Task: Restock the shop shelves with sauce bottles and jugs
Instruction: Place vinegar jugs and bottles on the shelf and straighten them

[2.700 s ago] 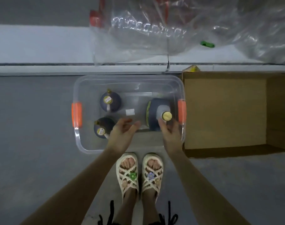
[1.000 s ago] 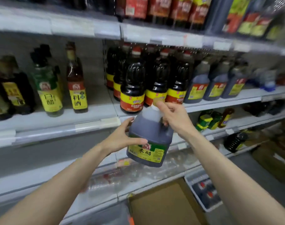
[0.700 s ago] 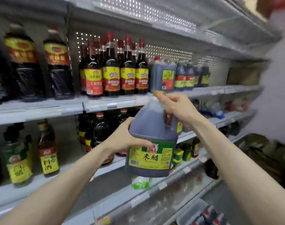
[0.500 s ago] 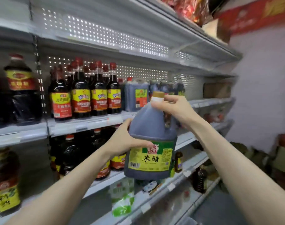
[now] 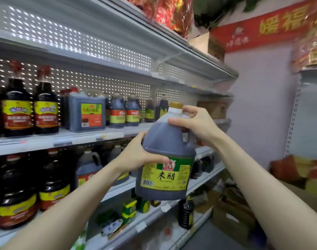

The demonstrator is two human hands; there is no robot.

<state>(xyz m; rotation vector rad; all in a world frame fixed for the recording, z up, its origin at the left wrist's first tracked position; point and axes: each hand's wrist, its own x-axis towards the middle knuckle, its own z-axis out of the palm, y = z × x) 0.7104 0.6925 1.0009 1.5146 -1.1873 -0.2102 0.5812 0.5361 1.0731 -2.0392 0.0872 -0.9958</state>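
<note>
One wide-angle camera on the person's head looks forward and a little upward, close to the shelves [image 5: 100, 137], which recede rightward toward the end wall [image 5: 258, 114].

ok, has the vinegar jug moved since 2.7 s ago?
Yes, up. The vinegar jug was in the floor bin; now the left hand and right hand hold it with its cap above the shelf edge.

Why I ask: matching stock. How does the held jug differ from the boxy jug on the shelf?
The held jug is rounded, the boxy jug square. The held jug's label is mostly yellow, the boxy jug's half orange. The left hand and right hand hold the held jug; the boxy jug stands on the shelf. Both contain dark liquid.
</note>
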